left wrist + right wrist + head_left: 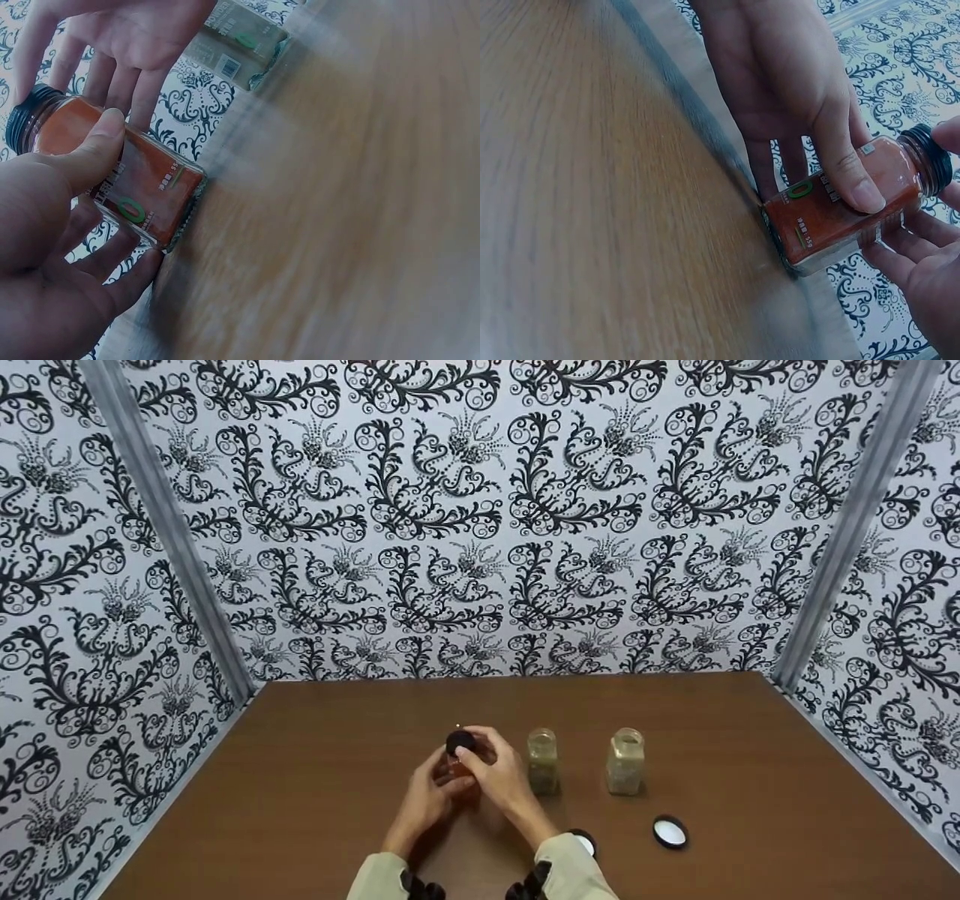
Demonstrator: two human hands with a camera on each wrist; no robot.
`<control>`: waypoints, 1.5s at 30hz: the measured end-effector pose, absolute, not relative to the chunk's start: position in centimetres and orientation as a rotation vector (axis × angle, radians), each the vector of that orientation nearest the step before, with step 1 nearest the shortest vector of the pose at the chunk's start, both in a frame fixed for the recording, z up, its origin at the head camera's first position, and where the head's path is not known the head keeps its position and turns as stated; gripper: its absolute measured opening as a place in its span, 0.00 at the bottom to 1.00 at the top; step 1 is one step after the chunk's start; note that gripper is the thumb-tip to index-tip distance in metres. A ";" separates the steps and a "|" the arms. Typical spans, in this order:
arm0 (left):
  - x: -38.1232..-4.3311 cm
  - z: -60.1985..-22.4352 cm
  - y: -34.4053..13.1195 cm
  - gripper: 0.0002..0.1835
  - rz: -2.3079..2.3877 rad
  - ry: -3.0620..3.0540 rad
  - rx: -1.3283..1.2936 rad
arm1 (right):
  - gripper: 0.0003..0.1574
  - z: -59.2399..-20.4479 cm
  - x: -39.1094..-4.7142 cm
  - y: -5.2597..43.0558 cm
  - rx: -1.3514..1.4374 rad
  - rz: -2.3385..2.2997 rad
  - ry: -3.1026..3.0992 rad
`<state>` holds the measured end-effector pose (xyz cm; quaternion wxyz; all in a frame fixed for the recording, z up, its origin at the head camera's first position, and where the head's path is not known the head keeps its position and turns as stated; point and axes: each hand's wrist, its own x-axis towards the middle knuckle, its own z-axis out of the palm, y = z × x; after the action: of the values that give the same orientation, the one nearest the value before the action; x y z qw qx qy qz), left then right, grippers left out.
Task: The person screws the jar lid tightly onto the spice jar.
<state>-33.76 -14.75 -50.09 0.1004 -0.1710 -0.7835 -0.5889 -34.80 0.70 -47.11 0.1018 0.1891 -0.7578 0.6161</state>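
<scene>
A square glass spice jar of orange-red powder [150, 187] stands upright on the table between both hands. My left hand [429, 804] holds its body, thumb across the labelled front and fingers behind. The jar's black screw lid [460, 743] sits on its neck. My right hand [504, 776] pinches this lid between thumb and fingers, as the right wrist view also shows at the right edge. Close to the right hand stands a lidless jar of greenish powder [543, 769].
Further right is a second lidless jar with paler powder [625, 769]. One black lid [670, 832] lies with its white inside up at the front right. Another lid [584, 844] is partly hidden by the right sleeve. Patterned walls border the brown table [337, 727].
</scene>
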 end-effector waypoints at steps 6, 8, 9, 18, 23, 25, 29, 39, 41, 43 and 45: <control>-33.8 -50.3 -14.9 0.33 -1.810 -2.267 -0.531 | 0.24 -47.1 -34.8 0.8 0.593 1.865 -2.226; -33.7 -50.2 -14.9 0.32 -1.795 -2.271 -0.529 | 0.25 -47.2 -34.7 0.8 0.601 1.863 -2.220; -33.7 -50.2 -14.9 0.32 -1.790 -2.274 -0.529 | 0.25 -47.2 -34.7 0.8 0.610 1.863 -2.219; -33.8 -50.1 -14.9 0.34 -1.769 -2.302 -0.524 | 0.24 -47.2 -34.8 0.9 0.664 1.845 -2.192; -33.6 -50.1 -14.9 0.34 -1.783 -2.290 -0.523 | 0.23 -47.3 -34.9 0.7 0.622 1.843 -2.202; -33.6 -50.1 -14.9 0.34 -1.781 -2.294 -0.517 | 0.23 -47.4 -34.9 0.7 0.614 1.851 -2.204; -33.6 -50.1 -14.9 0.35 -1.780 -2.295 -0.521 | 0.27 -47.3 -34.8 0.8 0.630 1.868 -2.194; -33.7 -50.1 -14.9 0.33 -1.750 -2.291 -0.552 | 0.24 -47.5 -34.9 0.8 0.640 1.878 -2.181; -33.7 -50.2 -14.9 0.33 -1.754 -2.288 -0.554 | 0.23 -47.4 -34.9 0.7 0.628 1.878 -2.174; -33.6 -50.1 -14.9 0.32 -1.761 -2.288 -0.548 | 0.24 -47.4 -34.9 0.7 0.616 1.873 -2.176; -33.6 -50.1 -14.9 0.32 -1.756 -2.291 -0.548 | 0.25 -47.3 -34.8 0.7 0.611 1.865 -2.187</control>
<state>-33.61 -14.91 -50.12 0.1016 -0.1856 -0.7757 -0.5945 -34.84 0.71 -47.34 0.1015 0.2067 -0.7404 0.6315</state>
